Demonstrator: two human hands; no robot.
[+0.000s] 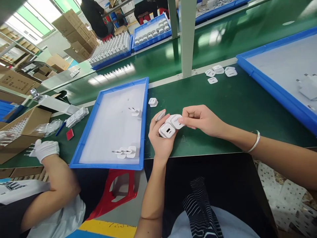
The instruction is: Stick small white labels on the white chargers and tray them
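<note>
Striped cloth (203, 210) is lying closest. Over the green bench's (220, 102) edge, left hand (162, 143) is cradling white USB chargers (167, 131); right hand (201, 119) is narrowly pinching one at its face edge. They're looking light, stiff, slightly slippery; side walls are probably offering the safest hold. Blue tray's (144, 129) raised rim is blocking leftward reach; loose white plates (212, 80) are lying beyond, pale post (187, 39) standing behind.

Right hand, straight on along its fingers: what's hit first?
Likely the white charger with the lettered face, held in the left hand; the right hand seems to touch it at the fingertips, though depth is unclear.
</note>
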